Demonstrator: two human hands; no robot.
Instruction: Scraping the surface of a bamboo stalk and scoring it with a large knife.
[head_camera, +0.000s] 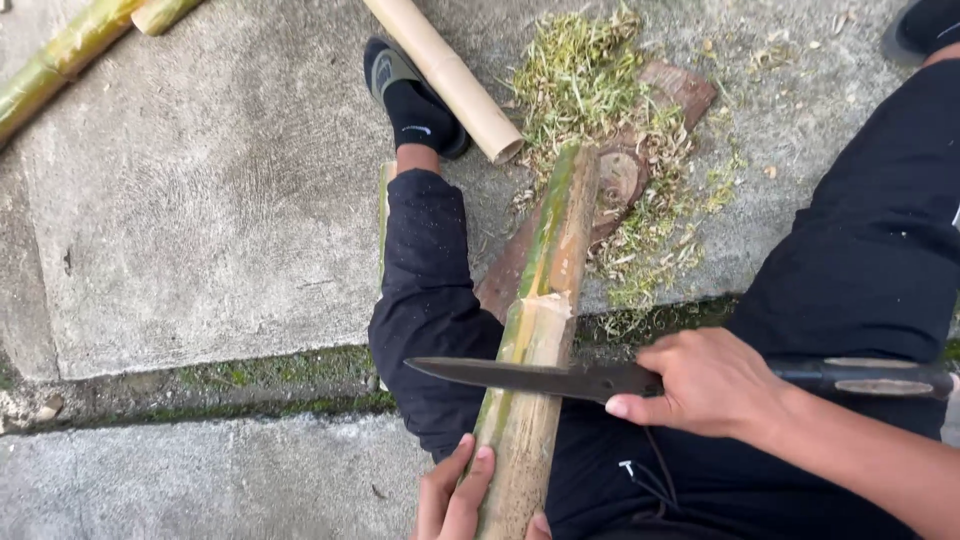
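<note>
The right hand (712, 385) is closed around a long dark knife (530, 377), whose blade lies flat across a bamboo stalk (540, 330). The left hand (462, 495) grips the stalk's near end from below, fingers wrapped on its left side. The stalk runs from the lap up and away, its far end resting on a wooden block (640, 180) on the concrete floor (200, 200). Its skin is partly shaved, green strips left along the left edge. Green and pale shavings (590, 80) lie heaped around the block. A peeled, pale bamboo pole (445, 75) lies just beyond the socked left foot (410, 95), and more green bamboo (60, 55) sits at the top left corner, cut off by the frame. The left leg in dark trousers hides another strip (385, 215) beneath it. The left hand's palm is cut off at the bottom edge.
</note>
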